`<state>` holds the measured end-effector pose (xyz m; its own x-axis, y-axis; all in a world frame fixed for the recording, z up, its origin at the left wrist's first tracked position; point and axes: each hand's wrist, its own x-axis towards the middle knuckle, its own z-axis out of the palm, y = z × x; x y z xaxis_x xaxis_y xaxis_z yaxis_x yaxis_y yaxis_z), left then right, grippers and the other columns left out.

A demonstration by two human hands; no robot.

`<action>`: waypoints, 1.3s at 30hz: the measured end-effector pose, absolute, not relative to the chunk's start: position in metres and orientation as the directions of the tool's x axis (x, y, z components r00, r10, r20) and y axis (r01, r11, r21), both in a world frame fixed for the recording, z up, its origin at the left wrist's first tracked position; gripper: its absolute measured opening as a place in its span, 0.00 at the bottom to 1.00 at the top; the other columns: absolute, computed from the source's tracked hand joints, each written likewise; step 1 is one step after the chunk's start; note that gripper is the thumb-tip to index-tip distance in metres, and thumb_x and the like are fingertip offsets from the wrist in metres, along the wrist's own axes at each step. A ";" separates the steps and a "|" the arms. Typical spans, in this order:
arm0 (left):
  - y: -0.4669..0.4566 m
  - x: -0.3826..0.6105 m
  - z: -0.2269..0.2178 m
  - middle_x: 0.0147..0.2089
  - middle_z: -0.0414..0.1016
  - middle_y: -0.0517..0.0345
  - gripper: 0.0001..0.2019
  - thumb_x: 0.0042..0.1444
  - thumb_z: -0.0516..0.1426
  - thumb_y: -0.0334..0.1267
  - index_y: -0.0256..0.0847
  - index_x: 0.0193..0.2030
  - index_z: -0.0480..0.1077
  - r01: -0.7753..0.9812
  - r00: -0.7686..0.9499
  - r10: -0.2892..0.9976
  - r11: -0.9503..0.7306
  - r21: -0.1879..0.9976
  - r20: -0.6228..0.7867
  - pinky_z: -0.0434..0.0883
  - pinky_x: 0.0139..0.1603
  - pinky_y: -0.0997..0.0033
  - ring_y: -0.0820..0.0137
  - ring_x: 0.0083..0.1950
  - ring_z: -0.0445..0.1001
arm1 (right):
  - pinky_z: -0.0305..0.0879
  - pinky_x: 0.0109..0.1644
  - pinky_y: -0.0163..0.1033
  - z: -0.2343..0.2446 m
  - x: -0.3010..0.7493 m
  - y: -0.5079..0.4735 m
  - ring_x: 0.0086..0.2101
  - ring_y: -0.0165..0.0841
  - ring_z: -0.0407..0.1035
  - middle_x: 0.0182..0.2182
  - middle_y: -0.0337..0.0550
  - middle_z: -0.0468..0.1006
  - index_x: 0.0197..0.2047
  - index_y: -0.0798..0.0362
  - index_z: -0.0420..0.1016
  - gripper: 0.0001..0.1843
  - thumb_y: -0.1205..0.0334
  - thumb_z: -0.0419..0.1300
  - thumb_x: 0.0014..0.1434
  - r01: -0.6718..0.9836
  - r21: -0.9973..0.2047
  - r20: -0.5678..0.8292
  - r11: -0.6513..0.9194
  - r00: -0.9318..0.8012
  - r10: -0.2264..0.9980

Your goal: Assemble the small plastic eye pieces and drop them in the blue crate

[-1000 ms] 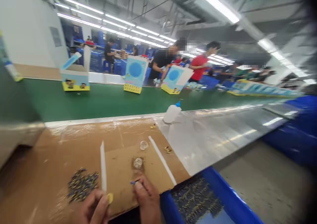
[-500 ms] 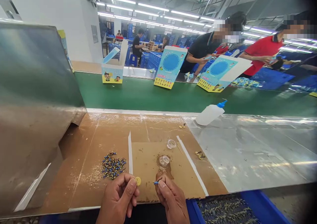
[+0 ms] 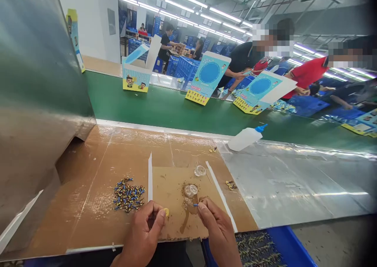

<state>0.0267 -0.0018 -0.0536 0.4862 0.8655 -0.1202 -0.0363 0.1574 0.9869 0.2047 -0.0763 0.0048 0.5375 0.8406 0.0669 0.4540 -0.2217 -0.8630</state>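
Observation:
Between thumb and finger, my left hand (image 3: pixel 147 229) pinches a small round yellow disc (image 3: pixel 166 212) that looks like a button. My right hand (image 3: pixel 216 223) grips a tiny blue piece (image 3: pixel 196 205); its other end is hidden by my fingers. Just ahead of that hand, a small clear cup (image 3: pixel 191 190) stands on a stained cardboard sheet (image 3: pixel 165 180). Behind it sits a second clear round dish (image 3: pixel 200 170) with a thin stick (image 3: pixel 209 177) beside it. Left of my left hand lies a pile of small blue, yellow and dark pieces (image 3: pixel 129 196).
A white squeeze bottle (image 3: pixel 244 139) with a blue tip lies on the metal tabletop. Printed boxes (image 3: pixel 207 78) stand on the green conveyor (image 3: pixel 159 107). A metal panel (image 3: pixel 38 102) rises at left. Below the edge is a blue crate (image 3: pixel 294 247). Co-workers stand across the belt.
My right hand has moved right and slightly up with the blue piece, farther from the yellow disc. My left hand still pinches the disc. The view has tilted.

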 end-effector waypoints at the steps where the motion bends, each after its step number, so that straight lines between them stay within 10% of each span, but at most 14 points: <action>1: -0.002 0.027 -0.056 0.28 0.64 0.63 0.24 0.69 0.56 0.59 0.40 0.32 0.69 -0.017 0.487 0.869 0.109 0.994 -0.087 0.60 0.30 0.75 0.74 0.29 0.62 | 0.48 0.28 0.38 0.009 0.214 -0.074 0.25 0.32 0.49 0.24 0.32 0.51 0.27 0.46 0.51 0.26 0.40 0.50 0.71 0.516 -0.817 0.078 -0.258 0.542 0.837; 14: -0.010 0.028 -0.068 0.28 0.70 0.62 0.16 0.74 0.52 0.43 0.43 0.33 0.68 0.072 0.485 0.860 -0.220 0.973 0.158 0.58 0.32 0.71 0.71 0.29 0.66 | 0.50 0.28 0.39 0.011 0.270 -0.054 0.24 0.33 0.56 0.21 0.33 0.52 0.25 0.45 0.50 0.22 0.44 0.48 0.66 0.760 -0.468 0.020 -0.451 0.520 0.854; 39: -0.005 0.026 -0.061 0.29 0.70 0.63 0.10 0.71 0.53 0.35 0.44 0.36 0.66 0.025 0.535 0.804 -0.320 0.947 0.258 0.64 0.31 0.73 0.73 0.28 0.70 | 0.48 0.28 0.39 0.015 0.268 -0.043 0.24 0.31 0.51 0.22 0.32 0.50 0.25 0.46 0.46 0.22 0.46 0.49 0.65 0.808 -0.393 -0.010 -0.440 0.474 0.880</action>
